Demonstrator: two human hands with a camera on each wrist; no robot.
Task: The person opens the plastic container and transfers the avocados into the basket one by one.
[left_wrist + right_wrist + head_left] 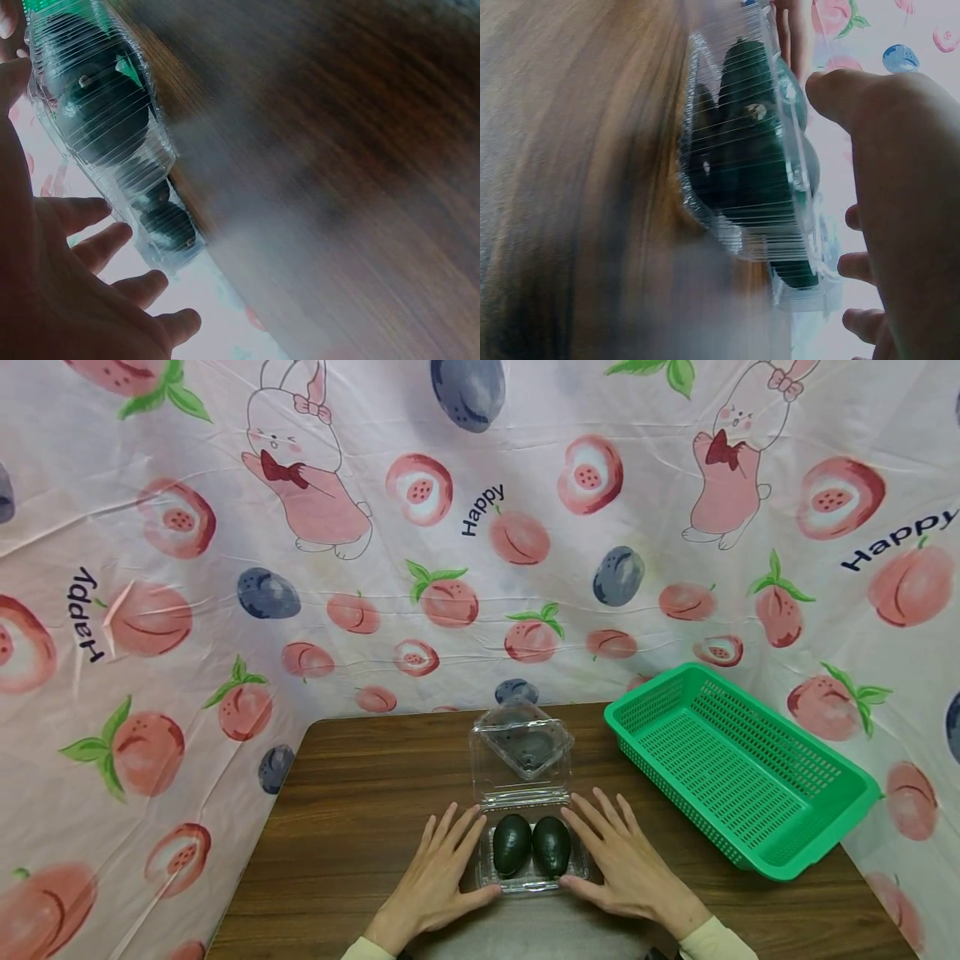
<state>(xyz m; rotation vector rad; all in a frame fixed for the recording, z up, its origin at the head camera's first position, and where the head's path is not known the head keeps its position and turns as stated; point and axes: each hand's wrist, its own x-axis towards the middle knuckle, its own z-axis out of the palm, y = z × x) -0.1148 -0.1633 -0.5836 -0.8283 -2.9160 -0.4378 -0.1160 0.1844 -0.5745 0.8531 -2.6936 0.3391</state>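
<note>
Two dark green avocados (512,845) lie side by side in the base of a clear plastic clamshell box (525,887), whose lid (522,752) stands raised behind them. At the box's left side is my left hand (442,877), fingers spread, with the thumb at the front left corner. My right hand (626,864) mirrors it on the right, thumb by the front right corner. Both wrist views show the ribbed wall of the box (135,112) close to the fingers. Whether the fingertips touch the box, I cannot tell. Neither hand holds anything.
A green plastic basket (742,777) with perforated walls stands on the right of the brown wooden table (360,802). Behind and beside the table hangs a cloth (480,468) printed with peaches and rabbits.
</note>
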